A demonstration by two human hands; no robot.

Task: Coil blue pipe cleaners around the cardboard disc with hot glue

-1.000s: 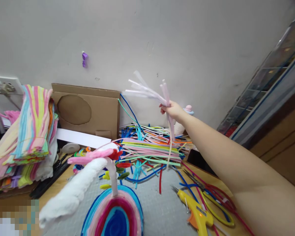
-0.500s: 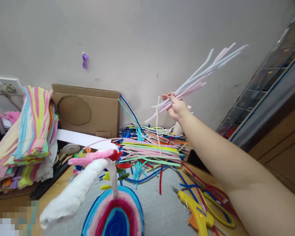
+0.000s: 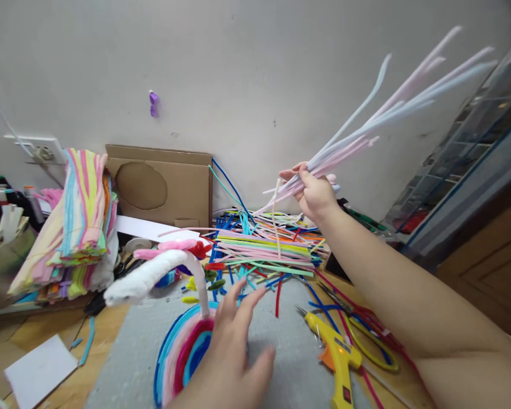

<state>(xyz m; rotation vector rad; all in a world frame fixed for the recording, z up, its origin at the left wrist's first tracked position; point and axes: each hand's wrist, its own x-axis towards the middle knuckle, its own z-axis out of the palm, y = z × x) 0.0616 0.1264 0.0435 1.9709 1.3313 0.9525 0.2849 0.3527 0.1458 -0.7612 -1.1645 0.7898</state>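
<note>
Raised before the wall, my right hand (image 3: 317,196) is closed round a bundle of pale pink and pale blue pipe cleaners (image 3: 366,125) that fan out to the upper right. My left hand (image 3: 238,341), fingers spread and holding nothing, is over the grey mat and partly hides a round disc (image 3: 165,352) of blue, pink and red rings. A white fuzzy piece (image 3: 145,278) with pink on top rises from the disc on a curved stem. Beyond the hands lies a pile of coloured pipe cleaners (image 3: 264,248).
A yellow glue gun (image 3: 338,355) and scissors (image 3: 378,349) lie at right. Cardboard (image 3: 187,193) leans on the wall. Bundled pipe cleaners (image 3: 83,204) stand at left, near a white paper square (image 3: 41,372). A shelf unit borders the right.
My left hand has come into view from below, over the disc. The bundle in my right hand reaches further up and right. The view has shifted, showing more of the left side.
</note>
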